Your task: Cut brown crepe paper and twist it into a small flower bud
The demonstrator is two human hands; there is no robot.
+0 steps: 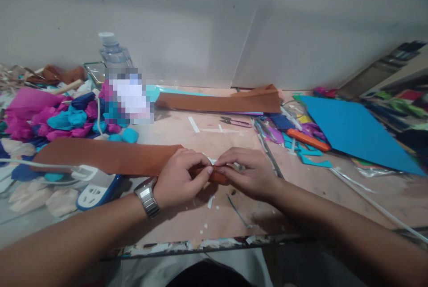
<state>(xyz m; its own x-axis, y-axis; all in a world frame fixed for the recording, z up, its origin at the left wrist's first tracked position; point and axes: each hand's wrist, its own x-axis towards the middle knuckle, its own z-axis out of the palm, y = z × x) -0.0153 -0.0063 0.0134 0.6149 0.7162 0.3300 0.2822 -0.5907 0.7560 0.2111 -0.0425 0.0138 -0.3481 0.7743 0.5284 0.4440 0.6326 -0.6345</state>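
A long brown strip of sheet material lies across the table, its right end between my hands. My left hand, with a metal watch at the wrist, pinches the strip's edge between thumb and fingers. Close against it, my right hand pinches the same end, fingertips nearly touching the left ones. A small white bit shows at the fingertips; what it is I cannot make out. Behind the hands lie small pink-handled thread snips and another folded brown strip.
Magenta and blue bundles crowd the left, beside a clear bottle. A white-and-blue power strip sits near my left forearm. To the right are an orange-handled cutter, a blue sheet and scraps. White paper bits dot the tabletop.
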